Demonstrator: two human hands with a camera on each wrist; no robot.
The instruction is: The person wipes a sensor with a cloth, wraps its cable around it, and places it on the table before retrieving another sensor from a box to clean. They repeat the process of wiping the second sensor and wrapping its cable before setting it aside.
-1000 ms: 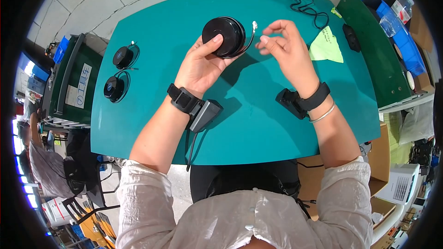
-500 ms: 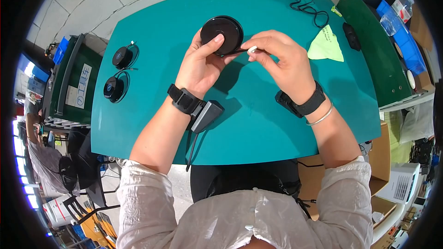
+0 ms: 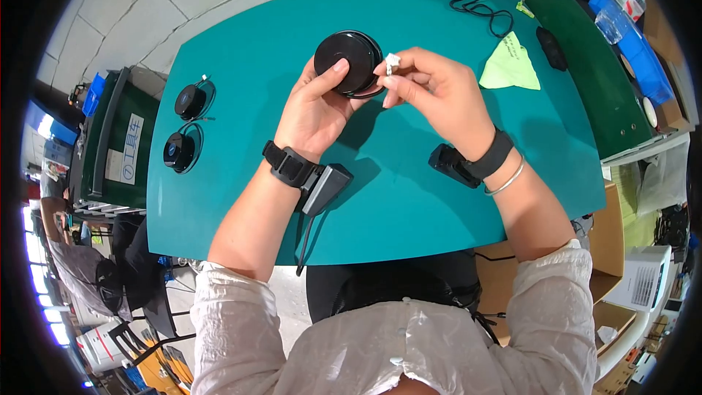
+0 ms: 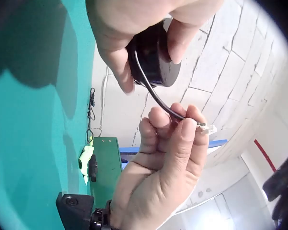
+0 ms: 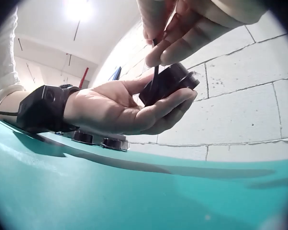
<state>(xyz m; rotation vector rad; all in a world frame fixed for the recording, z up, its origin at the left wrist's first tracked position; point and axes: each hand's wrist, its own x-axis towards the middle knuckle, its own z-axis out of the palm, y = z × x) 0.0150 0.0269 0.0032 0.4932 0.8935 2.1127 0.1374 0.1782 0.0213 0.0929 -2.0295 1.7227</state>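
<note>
Above the table, the left hand (image 3: pixel 313 113) grips a round black device (image 3: pixel 342 60), thumb on its flat face and fingers beneath. The right hand (image 3: pixel 446 95) pinches the device's black cable (image 4: pixel 156 97) just behind a white connector (image 3: pixel 393 63), between thumb and forefinger. In the left wrist view the connector (image 4: pixel 208 129) pokes out past the fingertips of the right hand (image 4: pixel 158 177). The right wrist view has the left hand (image 5: pixel 129 108) cupped under the device (image 5: pixel 170 84), with the right hand (image 5: pixel 196 28) over it.
Two similar round black devices (image 3: pixel 190 102) (image 3: pixel 178 151) with cables lie at the table's left. Toward the back right are a coiled black cable (image 3: pixel 475 6), a light green cloth (image 3: pixel 510 66) and a black object (image 3: pixel 551 48). Green cabinets flank the green table (image 3: pixel 409 227).
The right hand has come in from the right and taken hold of the cable end near the connector. The device has shifted and tilted slightly in the left hand; the head view has moved a little.
</note>
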